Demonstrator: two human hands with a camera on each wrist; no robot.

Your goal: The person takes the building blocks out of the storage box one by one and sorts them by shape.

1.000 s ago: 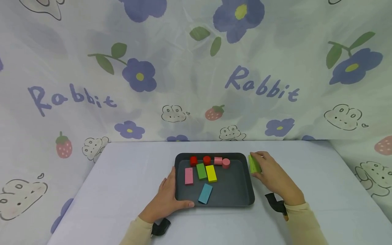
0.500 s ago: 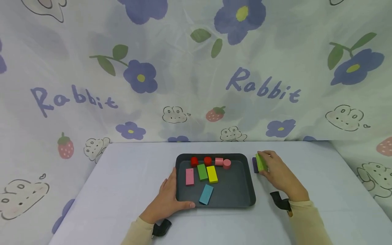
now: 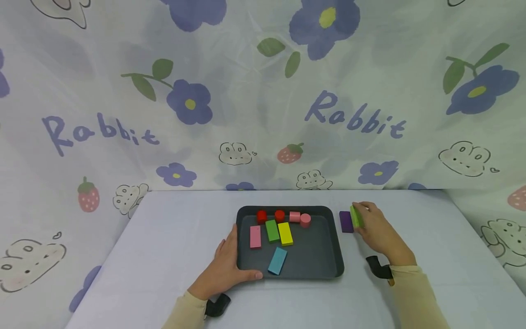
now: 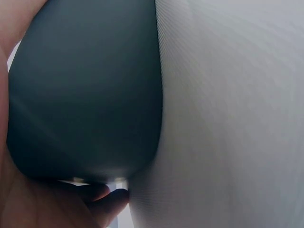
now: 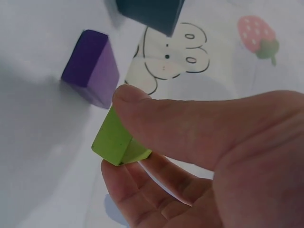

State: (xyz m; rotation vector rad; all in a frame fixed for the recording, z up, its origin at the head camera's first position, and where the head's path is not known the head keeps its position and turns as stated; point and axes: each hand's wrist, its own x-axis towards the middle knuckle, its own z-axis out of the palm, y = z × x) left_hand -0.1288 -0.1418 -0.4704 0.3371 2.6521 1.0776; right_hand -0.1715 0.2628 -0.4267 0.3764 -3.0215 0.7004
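Observation:
A lime green block [image 3: 356, 216] is pinched between the thumb and fingers of my right hand [image 3: 375, 230], right of the tray. In the right wrist view the block [image 5: 114, 137] is tilted, partly behind the thumb. Just left of it a purple block [image 3: 346, 221] sits on the table, apart from the hand. My left hand [image 3: 223, 269] rests against the near left corner of the dark grey tray [image 3: 314, 256], straight fingers along its left side, thumb along the near rim. The left wrist view shows the tray's outer wall [image 4: 90, 95] close up.
Inside the tray lie red cylinders [image 3: 261, 216], pink cylinders [image 3: 305, 220], a pink block [image 3: 255, 237], a green block [image 3: 272, 231], a yellow block [image 3: 285, 234] and a blue block [image 3: 277, 261]. A patterned curtain [image 3: 263, 114] hangs behind the white table [image 3: 185, 219].
My right hand has moved rightward, away from the tray, with the lime green block. The purple block has come into sight beside the tray. My left hand keeps its place.

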